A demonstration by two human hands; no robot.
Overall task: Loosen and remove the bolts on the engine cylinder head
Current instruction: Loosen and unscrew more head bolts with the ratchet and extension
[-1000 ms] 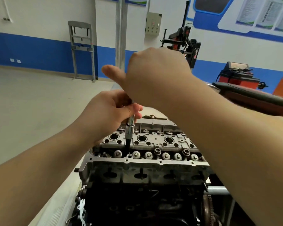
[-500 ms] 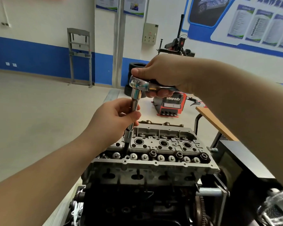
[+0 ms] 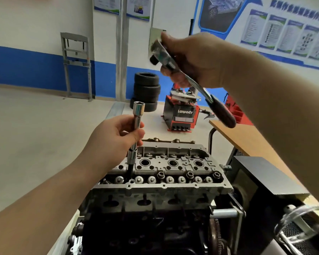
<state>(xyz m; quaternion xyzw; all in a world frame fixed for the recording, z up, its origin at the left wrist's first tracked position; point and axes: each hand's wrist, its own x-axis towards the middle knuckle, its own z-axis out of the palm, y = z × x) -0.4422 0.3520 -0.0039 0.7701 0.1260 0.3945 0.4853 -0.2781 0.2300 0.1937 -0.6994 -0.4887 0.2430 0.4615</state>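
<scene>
The grey aluminium cylinder head (image 3: 160,190) sits on top of a dark engine block, with a row of bolt heads along its near edge. My left hand (image 3: 114,137) grips a chrome extension bar with socket (image 3: 137,115) that stands upright, its lower end down in a bolt hole at the head's left side. My right hand (image 3: 193,59) holds a ratchet wrench (image 3: 201,89) up in the air, apart from the extension, its dark handle pointing down to the right.
A black box (image 3: 265,177) and a wooden bench top (image 3: 247,140) stand to the right of the engine. A red tyre machine (image 3: 182,115) and a stack of tyres (image 3: 146,89) stand behind on the workshop floor. A glass vessel (image 3: 300,225) is at lower right.
My right hand has lifted the ratchet off the top of the extension bar and swung it up to the right. My left hand still holds the extension in the hole.
</scene>
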